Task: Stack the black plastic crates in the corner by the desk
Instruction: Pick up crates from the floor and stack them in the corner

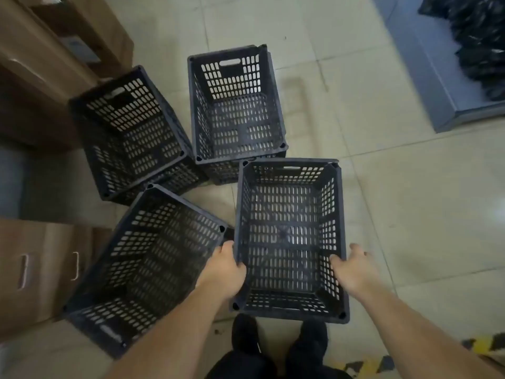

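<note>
Four crates sit open side up on the tiled floor (382, 187), none stacked yet. We stand over the near right crate (289, 239), our shoes (278, 340) just behind its near wall. Our left hand (224, 266) closes over its left rim near the near corner, fingers curled on the outside and thumb on the edge. Our right hand (352, 266) meets the right rim, thumb hooked inside through the wall; its fingers spread loosely outside, so that grip looks only half closed. Holding opposite long walls should keep the crate level when it rises.

The near left crate (147, 266) lies askew, its far corner almost touching the one we hold. The far left crate (131, 135) is turned at an angle beside brown cartons (41, 86), and the far right crate (235, 110) stands squarer, its near rim just beside ours. They sit scattered as if dropped for sorting.

No desk shows clearly here, so we cannot tell which corner is meant. We judge the lift of the first crate is about to begin.
</note>
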